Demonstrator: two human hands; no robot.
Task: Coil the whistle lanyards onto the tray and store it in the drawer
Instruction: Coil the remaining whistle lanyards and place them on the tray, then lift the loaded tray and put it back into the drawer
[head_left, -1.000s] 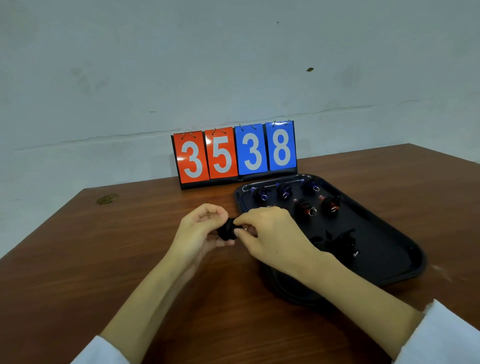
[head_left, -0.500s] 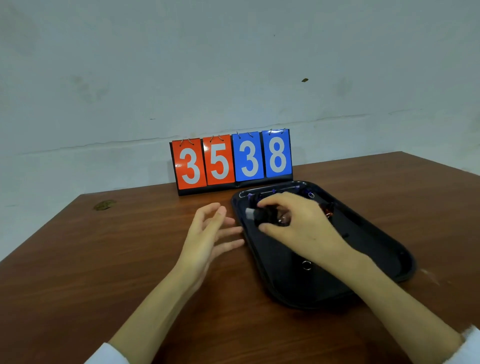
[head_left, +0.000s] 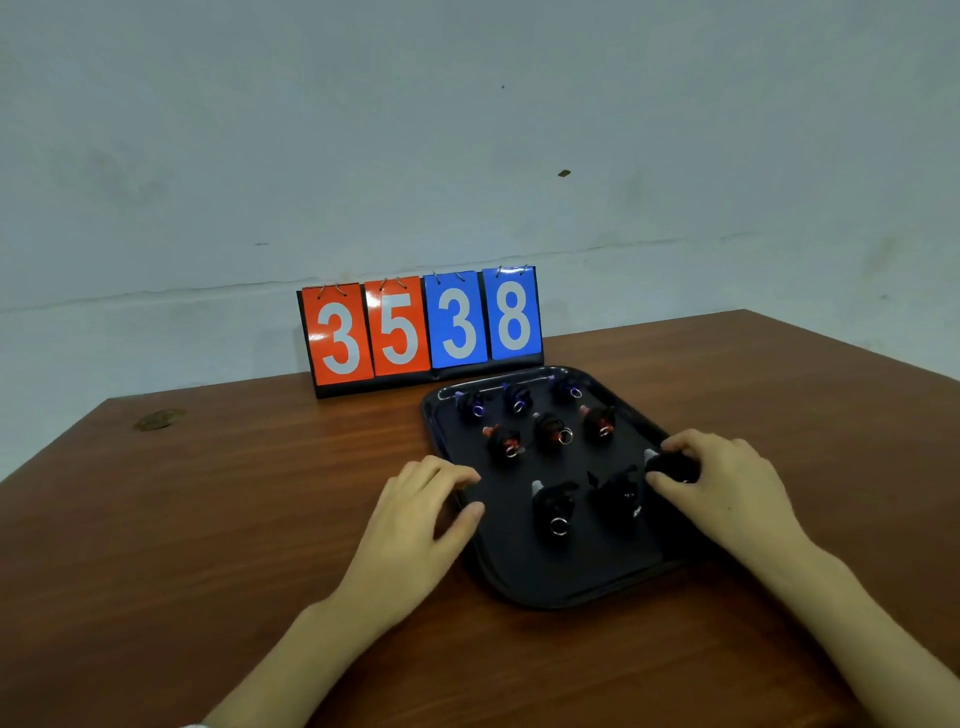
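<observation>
The black tray (head_left: 524, 584) lies on the bench (head_left: 208, 519) toward its far edge, just before a scoreboard (head_left: 421, 327), with eight coiled lanyards (head_left: 555, 506) on it. The right hand (head_left: 727, 493) pinches a ninth coil (head_left: 672, 464) (black, pale whistle tip) at the tray's right rim. The left hand (head_left: 415, 519) lies curled on the left rim, and I cannot tell whether it grips.

Pale scuffed wall (head_left: 467, 130) with a long horizontal crack behind a brown wooden table (head_left: 234, 519); a red-and-blue flip scoreboard (head_left: 421, 327) stands at its far edge
</observation>
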